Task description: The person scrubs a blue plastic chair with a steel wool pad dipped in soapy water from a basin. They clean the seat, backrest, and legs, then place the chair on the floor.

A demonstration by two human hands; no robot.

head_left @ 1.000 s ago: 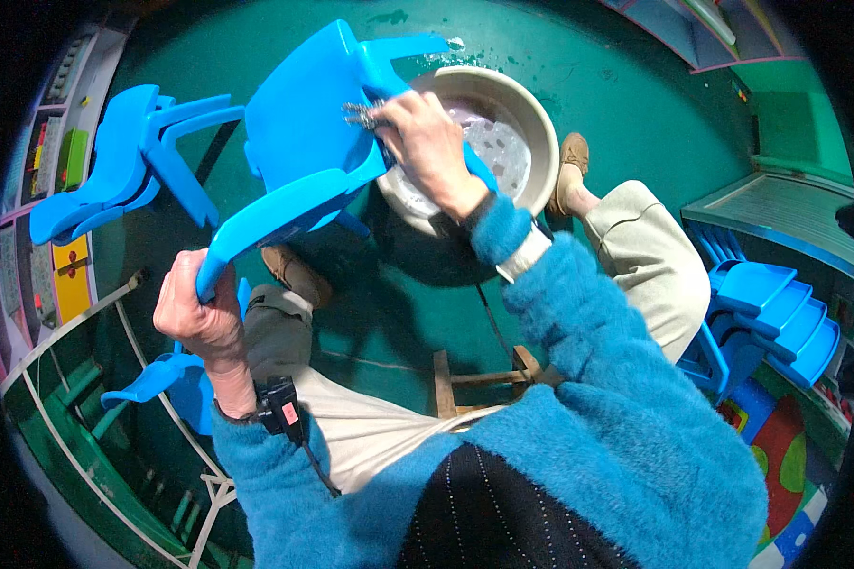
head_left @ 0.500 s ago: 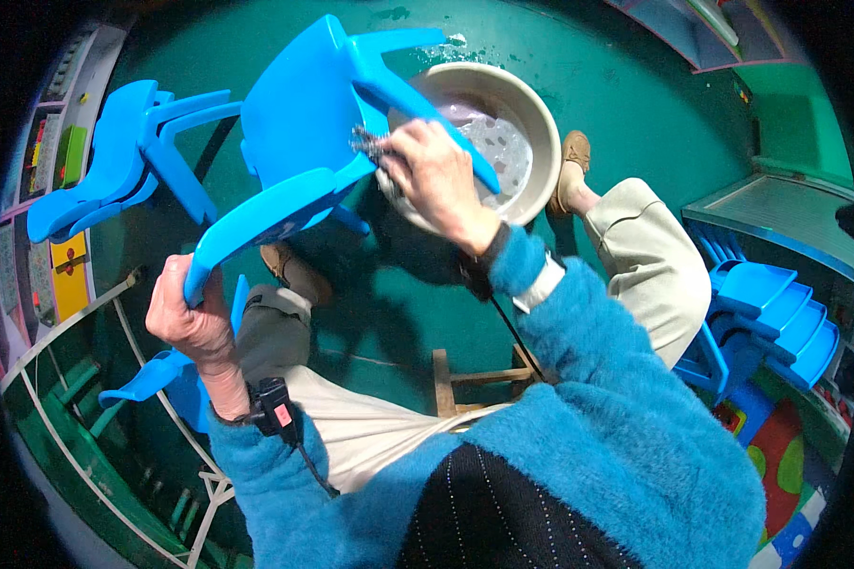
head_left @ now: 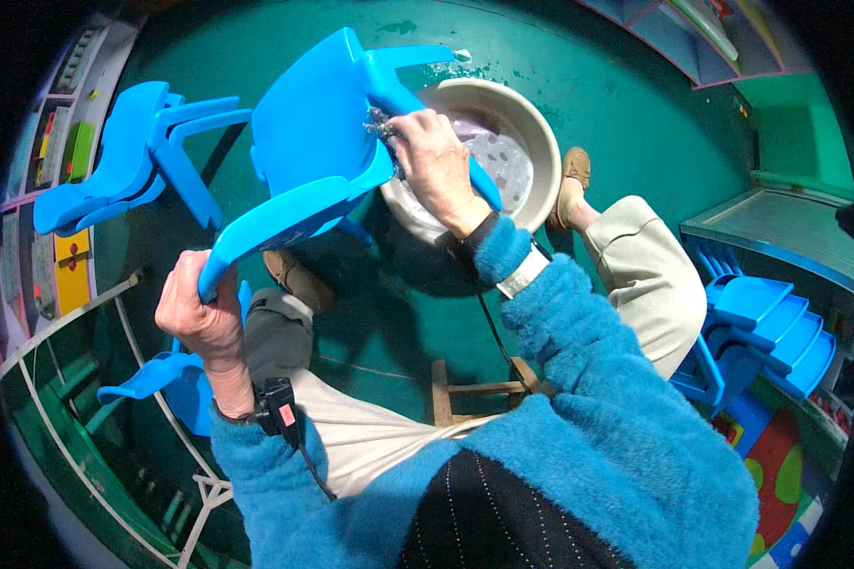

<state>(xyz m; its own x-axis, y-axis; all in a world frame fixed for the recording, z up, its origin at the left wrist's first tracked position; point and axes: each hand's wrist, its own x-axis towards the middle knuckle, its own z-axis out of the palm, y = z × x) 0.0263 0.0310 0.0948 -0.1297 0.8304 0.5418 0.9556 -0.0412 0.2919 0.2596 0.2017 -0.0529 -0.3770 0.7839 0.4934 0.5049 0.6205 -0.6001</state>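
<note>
A small blue plastic chair [head_left: 313,119] is tilted in front of me, partly over a round beige basin [head_left: 545,142] of cloudy, sudsy water. My left hand [head_left: 199,302] is closed round the near end of one of its legs. My right hand [head_left: 436,163] presses a grey, stringy scouring pad [head_left: 378,123] against the chair beside the joint of another leg. Only an edge of the pad shows past my fingers. Between the two hands, the chair's near leg slants down to the left.
Another blue chair [head_left: 128,156] stands at the left. Stacked blue chairs [head_left: 769,313] are at the right under a grey-topped table [head_left: 778,228]. A white metal frame [head_left: 76,332] lies near my left arm. Water is splashed on the green floor [head_left: 626,104] behind the basin.
My right hand with the scouring pad has shifted slightly up along the chair. The chair and my left hand sit a little further right in the picture.
</note>
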